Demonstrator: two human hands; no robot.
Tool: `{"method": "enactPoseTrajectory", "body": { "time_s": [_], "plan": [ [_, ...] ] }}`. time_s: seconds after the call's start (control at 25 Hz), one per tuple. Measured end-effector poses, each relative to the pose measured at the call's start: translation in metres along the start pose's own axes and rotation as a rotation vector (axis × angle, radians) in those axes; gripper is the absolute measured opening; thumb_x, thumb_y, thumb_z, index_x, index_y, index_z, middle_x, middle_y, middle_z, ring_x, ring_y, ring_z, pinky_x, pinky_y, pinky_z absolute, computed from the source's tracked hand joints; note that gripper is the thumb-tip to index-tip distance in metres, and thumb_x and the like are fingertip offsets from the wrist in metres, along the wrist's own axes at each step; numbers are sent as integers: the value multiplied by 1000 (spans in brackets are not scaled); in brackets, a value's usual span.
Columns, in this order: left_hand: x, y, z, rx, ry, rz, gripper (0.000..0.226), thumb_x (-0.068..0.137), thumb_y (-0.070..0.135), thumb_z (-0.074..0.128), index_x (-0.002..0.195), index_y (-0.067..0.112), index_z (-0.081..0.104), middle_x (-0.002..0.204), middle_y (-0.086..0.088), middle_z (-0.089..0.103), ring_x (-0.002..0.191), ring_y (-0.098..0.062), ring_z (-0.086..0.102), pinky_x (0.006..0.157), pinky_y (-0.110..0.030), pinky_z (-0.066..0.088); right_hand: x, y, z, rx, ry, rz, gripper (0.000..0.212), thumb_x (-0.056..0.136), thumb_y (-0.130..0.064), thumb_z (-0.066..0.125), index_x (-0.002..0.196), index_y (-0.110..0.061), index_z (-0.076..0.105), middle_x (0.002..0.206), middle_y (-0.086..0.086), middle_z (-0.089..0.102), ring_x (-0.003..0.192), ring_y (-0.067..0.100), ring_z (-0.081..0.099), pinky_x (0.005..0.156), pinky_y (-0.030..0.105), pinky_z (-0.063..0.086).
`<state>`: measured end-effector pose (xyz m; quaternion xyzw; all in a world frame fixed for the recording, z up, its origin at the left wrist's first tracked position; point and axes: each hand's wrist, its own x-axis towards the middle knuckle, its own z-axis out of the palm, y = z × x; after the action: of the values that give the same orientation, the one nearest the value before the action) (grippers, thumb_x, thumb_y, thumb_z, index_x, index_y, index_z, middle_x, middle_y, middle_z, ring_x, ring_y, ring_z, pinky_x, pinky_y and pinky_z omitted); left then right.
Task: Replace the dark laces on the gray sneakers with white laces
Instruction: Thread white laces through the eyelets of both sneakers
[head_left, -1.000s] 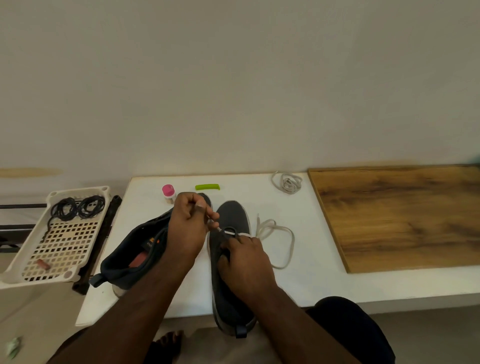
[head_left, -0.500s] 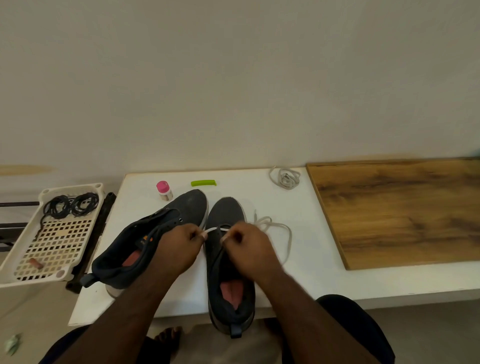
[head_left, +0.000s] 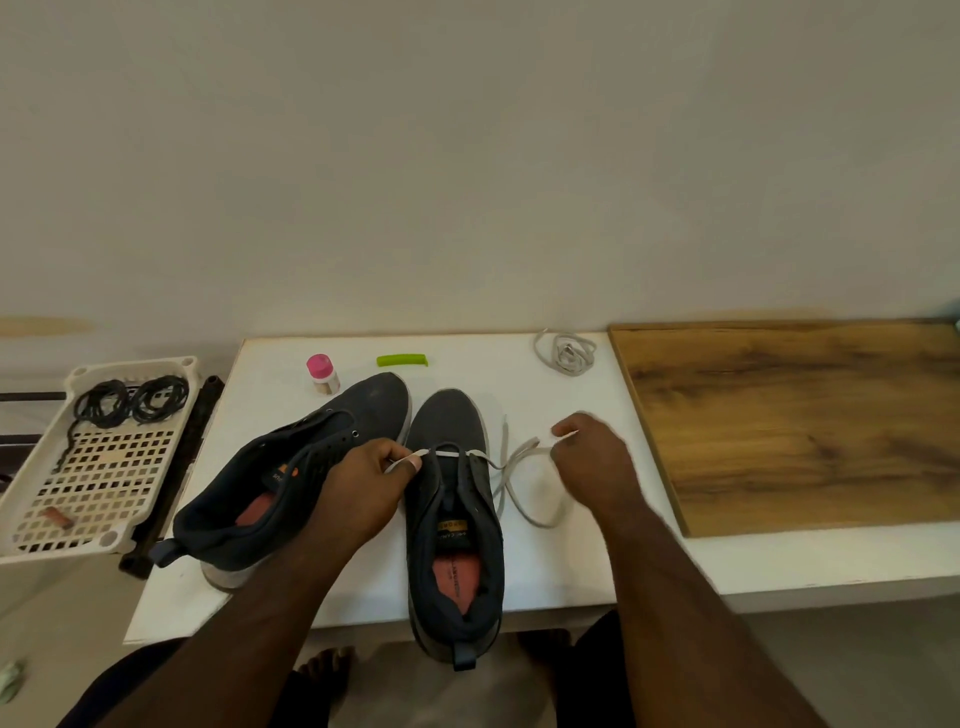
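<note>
Two dark gray sneakers lie on the white table (head_left: 545, 571). The right sneaker (head_left: 454, 519) points away from me, with a white lace (head_left: 511, 475) threaded across its front eyelets. My left hand (head_left: 363, 493) pinches the lace's left end beside the shoe. My right hand (head_left: 595, 462) pinches the lace's right strand and holds it out to the right of the shoe; the rest loops on the table. The left sneaker (head_left: 291, 467) lies unlaced, angled to the left. A second white lace (head_left: 566, 353) sits coiled at the table's back. Dark laces (head_left: 130, 402) lie in the tray.
A white perforated tray (head_left: 98, 488) stands left of the table, with a small brown item in it. A pink-capped small bottle (head_left: 322, 373) and a green piece (head_left: 401, 359) sit at the table's back. A wooden board (head_left: 800, 421) covers the right side.
My right hand left the shoe's eyelets and moved right, drawing the lace out. My left hand dropped lower and now pinches the lace's left end beside the shoe.
</note>
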<state>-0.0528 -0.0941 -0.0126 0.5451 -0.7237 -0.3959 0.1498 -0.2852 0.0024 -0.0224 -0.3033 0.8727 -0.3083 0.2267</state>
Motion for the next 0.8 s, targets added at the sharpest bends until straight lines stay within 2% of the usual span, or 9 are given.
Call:
{"method": "enactPoseTrajectory", "body": {
  "time_s": [0.08, 0.16, 0.24, 0.32, 0.4, 0.48, 0.6, 0.72, 0.8],
  "plan": [
    [-1, 1, 1, -3, 4, 9, 16, 96, 31, 61, 85, 21, 67, 78, 4, 65, 74, -10, 58, 61, -26, 41, -6, 0, 11, -182, -141, -83, 9, 85, -27, 69, 92, -22, 68, 100, -2, 67, 96, 17, 63, 79, 25, 43],
    [0, 2, 2, -28, 11, -1, 17, 96, 31, 61, 83, 22, 67, 75, 4, 64, 72, -11, 58, 61, -26, 41, -3, -1, 34, -360, -334, -71, 22, 84, -38, 71, 93, -19, 67, 90, 2, 66, 94, 21, 65, 80, 29, 49],
    [0, 1, 3, -59, 11, -22, 17, 96, 30, 61, 83, 21, 67, 73, 3, 63, 70, -11, 57, 60, -26, 41, -4, -3, 44, -595, -504, -7, 37, 88, -30, 66, 120, -11, 63, 109, 8, 65, 108, 25, 63, 93, 36, 50],
    [0, 1, 3, -110, 28, -43, 16, 96, 29, 61, 84, 21, 67, 76, 1, 64, 71, -13, 58, 61, -27, 42, 0, -4, 31, -545, -294, 7, 36, 91, -25, 57, 123, -11, 59, 117, 7, 62, 113, 26, 60, 94, 37, 48],
    [0, 2, 3, -164, 50, -59, 14, 97, 29, 60, 87, 21, 66, 79, 0, 64, 73, -13, 58, 63, -27, 42, 0, -1, 6, -275, 129, 18, 19, 95, -25, 51, 109, -12, 55, 98, 3, 61, 95, 26, 63, 78, 33, 49],
    [0, 3, 4, -189, 55, -63, 13, 96, 30, 60, 89, 21, 66, 80, 0, 64, 75, -12, 58, 63, -26, 43, -3, 0, -14, -30, 353, 20, 12, 98, -19, 51, 109, -14, 48, 87, 2, 61, 81, 24, 63, 70, 33, 49],
    [0, 2, 4, -183, 67, -63, 13, 96, 30, 60, 89, 22, 66, 81, 0, 65, 76, -13, 59, 64, -26, 43, -2, 1, -18, 120, 340, 51, 26, 95, -15, 60, 119, -21, 53, 88, -3, 62, 80, 18, 61, 72, 32, 50],
    [1, 2, 3, -189, 80, -64, 12, 96, 30, 60, 89, 21, 66, 80, 1, 65, 75, -13, 59, 63, -26, 43, 9, 5, -18, 476, 474, 71, 4, 95, -29, 58, 94, -30, 62, 87, 0, 66, 79, 20, 62, 74, 42, 56],
    [1, 2, 4, -193, 70, -66, 12, 96, 29, 60, 90, 21, 66, 82, 2, 65, 77, -12, 59, 64, -25, 43, 17, 5, -20, 746, 469, 152, 20, 97, -40, 54, 84, -27, 62, 74, 0, 57, 66, 17, 53, 64, 41, 50]
  ]
}}
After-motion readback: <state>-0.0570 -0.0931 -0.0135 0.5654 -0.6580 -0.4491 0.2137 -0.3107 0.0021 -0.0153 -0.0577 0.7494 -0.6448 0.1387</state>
